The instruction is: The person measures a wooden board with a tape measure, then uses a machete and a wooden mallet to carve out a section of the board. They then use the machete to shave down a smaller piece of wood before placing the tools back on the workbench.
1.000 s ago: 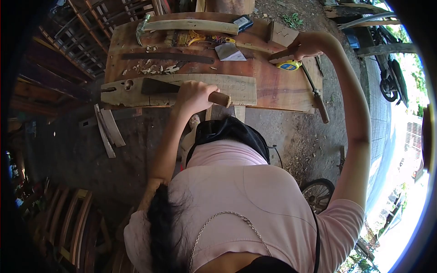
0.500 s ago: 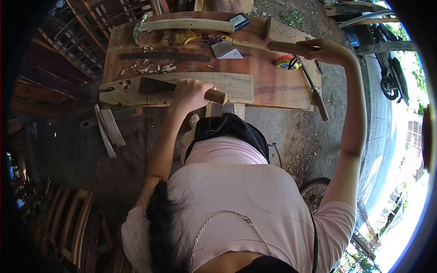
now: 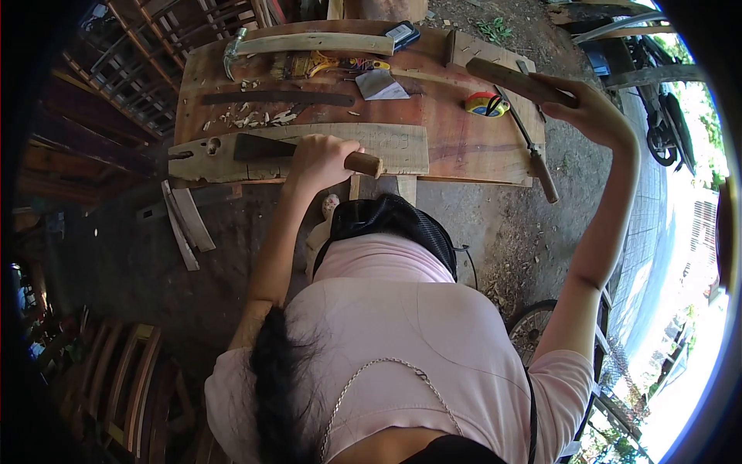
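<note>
My left hand [image 3: 323, 161] is closed around the wooden handle of a chisel [image 3: 263, 147]. Its dark, wide blade points left and lies over a pale wooden board [image 3: 400, 147] along the bench's near edge. The board has a knot hole at its left and faint carved marks near its right end. Out to the right, my right hand [image 3: 591, 112] is raised and grips a short flat wooden stick [image 3: 506, 77] by one end. The stick's other end points left, apart from the chisel. Most of the chisel's handle grip is hidden by my fingers.
On the wooden bench [image 3: 471, 155] lie a hammer [image 3: 235, 54], a paintbrush [image 3: 313, 65], sandpaper [image 3: 382, 85], a dark flat blade [image 3: 278, 97], a tape measure [image 3: 487, 104], a wooden-handled file [image 3: 529, 143], a phone-like device [image 3: 403, 35] and wood shavings [image 3: 263, 119].
My right hand has moved to the right and slightly down, and the wooden stick has tilted, its left end now higher. My left hand and the chisel have barely moved.
</note>
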Available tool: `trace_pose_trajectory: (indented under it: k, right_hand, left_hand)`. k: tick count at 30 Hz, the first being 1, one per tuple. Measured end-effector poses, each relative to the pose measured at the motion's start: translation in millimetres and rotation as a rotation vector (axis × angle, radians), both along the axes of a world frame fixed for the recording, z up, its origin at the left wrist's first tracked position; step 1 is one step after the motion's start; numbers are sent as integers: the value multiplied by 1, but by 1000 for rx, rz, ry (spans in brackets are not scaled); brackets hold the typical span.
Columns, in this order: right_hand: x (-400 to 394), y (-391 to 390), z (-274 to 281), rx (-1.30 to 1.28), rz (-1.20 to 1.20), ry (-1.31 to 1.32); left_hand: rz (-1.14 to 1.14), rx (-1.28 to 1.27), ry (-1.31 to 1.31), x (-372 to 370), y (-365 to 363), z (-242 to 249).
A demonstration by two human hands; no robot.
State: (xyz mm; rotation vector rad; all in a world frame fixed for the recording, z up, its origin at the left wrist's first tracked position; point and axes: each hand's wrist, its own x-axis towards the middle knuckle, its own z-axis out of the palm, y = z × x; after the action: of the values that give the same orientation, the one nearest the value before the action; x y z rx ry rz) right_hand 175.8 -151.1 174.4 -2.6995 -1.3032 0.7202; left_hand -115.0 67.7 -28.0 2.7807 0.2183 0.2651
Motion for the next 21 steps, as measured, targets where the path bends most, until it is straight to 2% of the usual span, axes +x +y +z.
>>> trace_pose_trajectory:
  k: [5,6,7,9,12,16,18,20,21]
  right_hand:
    - [0,89,-14,-190,274,-65]
    - [11,111,-31,-265,175,-96]
    - [4,131,-23,-242,216,-8]
    - [20,187,-41,-604,127,72]
    - [19,212,-42,-686,190,54]
    - [16,214,-39,-658,179,38]
    - [29,221,-47,-751,246,39]
    - [17,214,-32,-602,244,116]
    - [1,214,-23,-612,240,40]
  left_hand:
    - [-18,-2,-23,-2,-1,4]
    - [-26,-15,-46,-2,0,5]
    - [-26,-10,-47,-2,0,5]
    - [2,-4,-7,-1,-1,3]
    - [-7,-21,-23,-2,0,2]
    - [5,-37,-50,-2,-1,3]
    - [10,-37,-32,-3,1,1]
    - [9,-39,-13,-4,0,-1]
    - [7,-41,-12,-3,0,-1]
